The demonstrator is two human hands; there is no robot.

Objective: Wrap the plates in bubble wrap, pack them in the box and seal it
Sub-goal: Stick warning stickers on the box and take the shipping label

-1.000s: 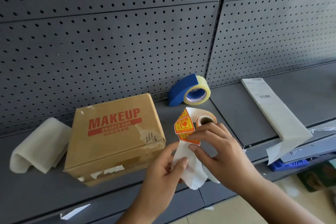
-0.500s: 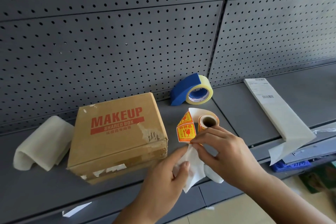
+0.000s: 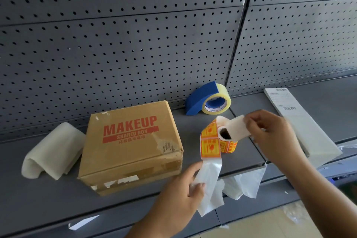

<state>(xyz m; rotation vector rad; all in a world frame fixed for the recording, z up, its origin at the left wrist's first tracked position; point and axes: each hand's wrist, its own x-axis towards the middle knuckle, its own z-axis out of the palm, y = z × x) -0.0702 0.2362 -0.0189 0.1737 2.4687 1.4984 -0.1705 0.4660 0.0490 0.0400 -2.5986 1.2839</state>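
A closed brown cardboard box (image 3: 133,147) marked MAKEUP stands on the grey shelf (image 3: 48,199). Right of it lies a roll of orange and yellow stickers (image 3: 222,141) with its strip pulled loose. My left hand (image 3: 185,185) grips the white backing paper (image 3: 209,185) at the strip's free end. My right hand (image 3: 270,133) pinches a peeled sticker (image 3: 236,127), white side toward me, above the roll. A blue dispenser with clear packing tape (image 3: 208,100) sits behind the roll by the pegboard.
A folded sheet of white foam wrap (image 3: 52,150) lies left of the box. A long white pad with a printed label (image 3: 301,123) rests at the right. Torn white paper (image 3: 243,185) hangs over the shelf's front edge. A pegboard wall (image 3: 135,44) closes the back.
My right hand has moved up and to the right, lifting a sticker off the strip. My left hand has stayed on the backing paper. The roll has shifted slightly.
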